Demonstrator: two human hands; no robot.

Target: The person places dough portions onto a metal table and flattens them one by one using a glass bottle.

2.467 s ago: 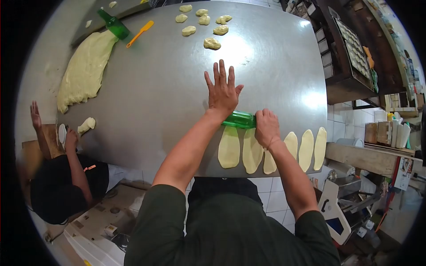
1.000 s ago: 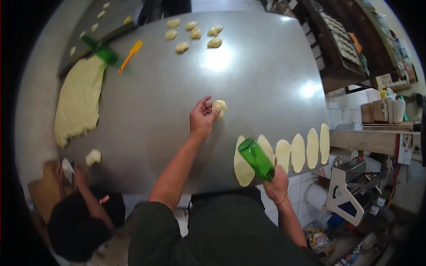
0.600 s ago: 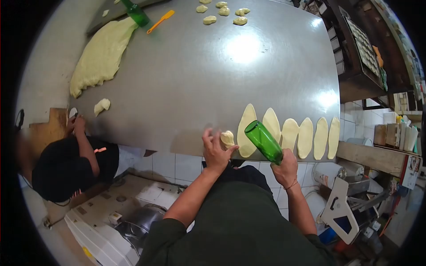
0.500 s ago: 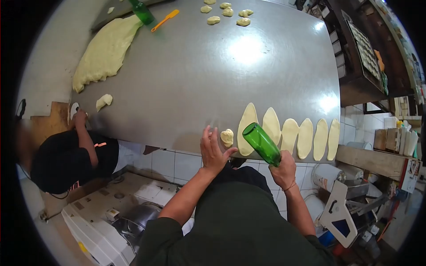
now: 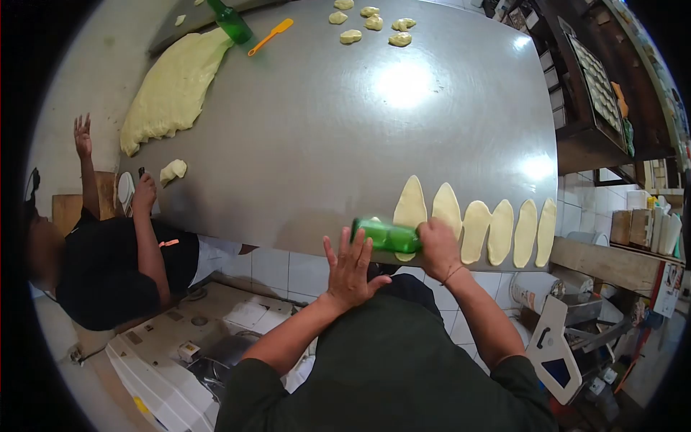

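Our clenched right hand (image 5: pixel 441 250) has turned its bottle (image 5: pixel 392 236) toward nine o'clock; our left hand (image 5: pixel 350 276) splays empty.

"Where's the left hand (image 5: pixel 350 271)?"
"At eleven o'clock from the torso (image 5: pixel 385 360), open, fingers (image 5: pixel 344 250) pointing to twelve, thumb (image 5: pixel 378 284) out toward two."
"And the right hand (image 5: pixel 440 250)?"
"At one o'clock, curled into a grip, its forearm (image 5: pixel 486 313) slanting toward eleven."
"The left forearm (image 5: pixel 291 337)?"
"Slants between one and two."

Your right hand (image 5: pixel 440 250) hides the neck of your kinda blurry green bottle (image 5: pixel 391 236), which blocks part of the leftmost dough strip (image 5: pixel 411 204).
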